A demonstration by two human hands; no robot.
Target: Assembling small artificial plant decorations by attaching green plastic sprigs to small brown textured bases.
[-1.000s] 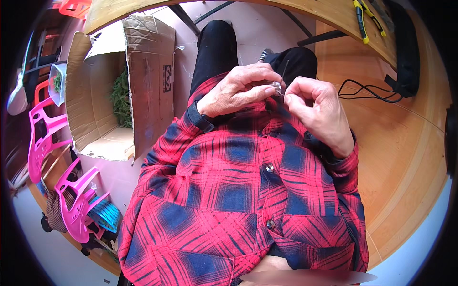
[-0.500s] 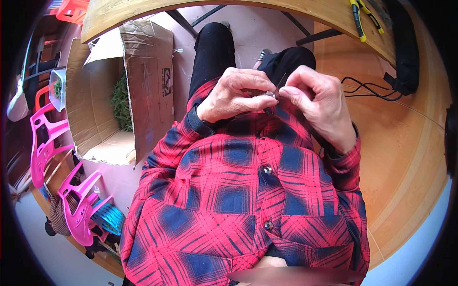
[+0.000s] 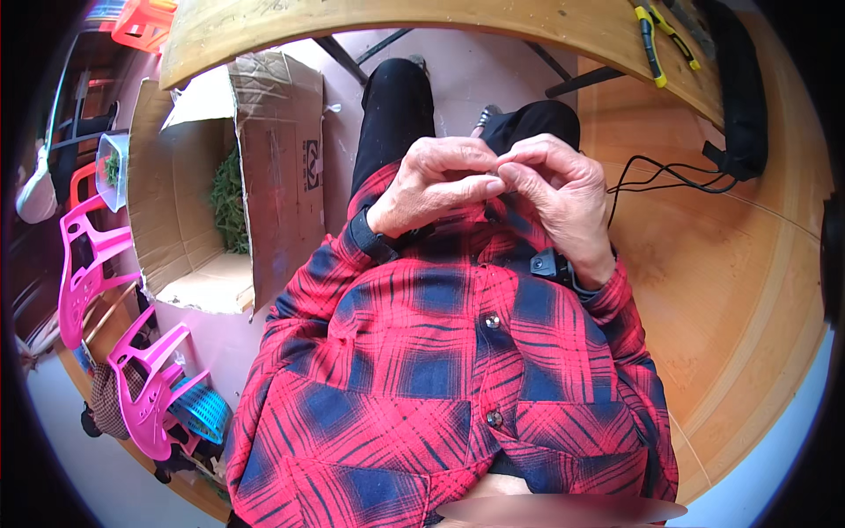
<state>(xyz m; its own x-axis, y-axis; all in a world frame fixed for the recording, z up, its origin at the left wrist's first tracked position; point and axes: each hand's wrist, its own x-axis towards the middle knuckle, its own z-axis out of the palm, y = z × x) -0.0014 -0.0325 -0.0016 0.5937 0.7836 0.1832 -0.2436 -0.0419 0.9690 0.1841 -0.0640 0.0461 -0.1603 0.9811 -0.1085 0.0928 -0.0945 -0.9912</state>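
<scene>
Above my lap, my left hand and my right hand meet at the fingertips. Thumb and forefinger are pinched together on each hand. Whatever lies between the fingers is small and covered by them, so I cannot make it out. A dark strap circles my left wrist, and a small black device sits at my right wrist. Behind the hands are my legs in black trousers.
Ahead curves a wooden table edge with yellow-black pliers on it. At left stands an open cardboard box holding green sprigs, near pink plastic chairs and a blue basket. A black cable hangs at right.
My right hand has moved left until its fingertips touch those of my left hand. A small shiny piece seen in my left fingers before is now hidden. The view has shifted slightly.
</scene>
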